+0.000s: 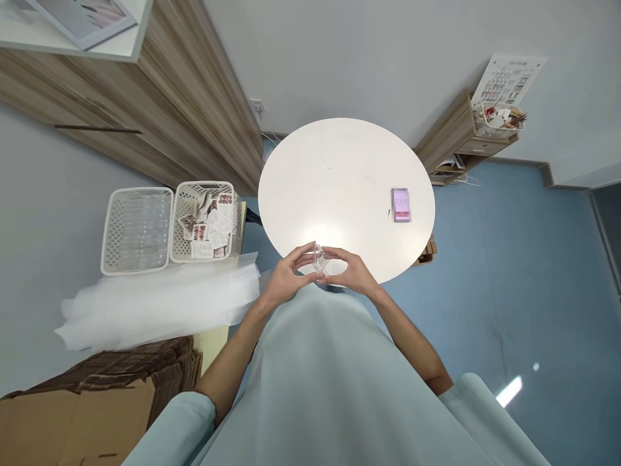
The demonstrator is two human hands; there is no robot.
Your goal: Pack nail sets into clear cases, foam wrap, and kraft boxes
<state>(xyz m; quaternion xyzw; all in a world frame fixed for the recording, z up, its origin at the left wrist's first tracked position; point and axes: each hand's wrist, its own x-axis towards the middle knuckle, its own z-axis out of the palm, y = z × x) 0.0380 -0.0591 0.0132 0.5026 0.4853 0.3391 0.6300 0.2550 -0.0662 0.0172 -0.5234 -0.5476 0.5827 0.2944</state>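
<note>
- A person in a pale blue-green garment (320, 375) held a small see-through object (320, 260) at the near edge of a rounded white table (334, 162)
- The left hand (283, 279) pinched its left side between thumb and fingers
- The right hand (354, 274) pinched its right side likewise
- A blurred purple item (401, 204) lay well apart, rightward

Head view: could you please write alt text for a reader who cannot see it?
A person holds a small clear object between left grip and right grip at the near edge of a white table. Two white baskets stand to the left.
</note>
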